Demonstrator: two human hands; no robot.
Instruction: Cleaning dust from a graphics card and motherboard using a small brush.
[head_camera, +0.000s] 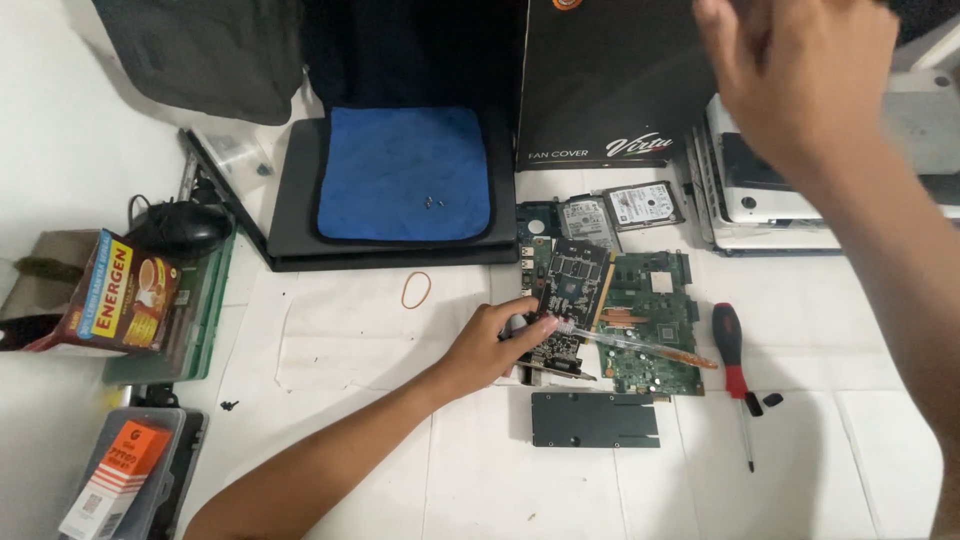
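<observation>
Green circuit boards under a brush on the white table (350, 340).
Left hand (495, 345) grips a clear-handled brush (640, 347), bristles on the dark expansion card (570, 290) tilted over the green motherboard (655, 330); farther off, right hand (800, 75) hovers loosely spread, holding nothing, above stacked laptops (770, 210).

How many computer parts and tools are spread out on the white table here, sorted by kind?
Circuit boards: 2, a green board and a dark card under the left hand
Hard drives: 2
Dark flat plate: 1
Red-handled screwdriver: 1
Clear-handled tool: 1, held by the left hand
Total: 7
</observation>
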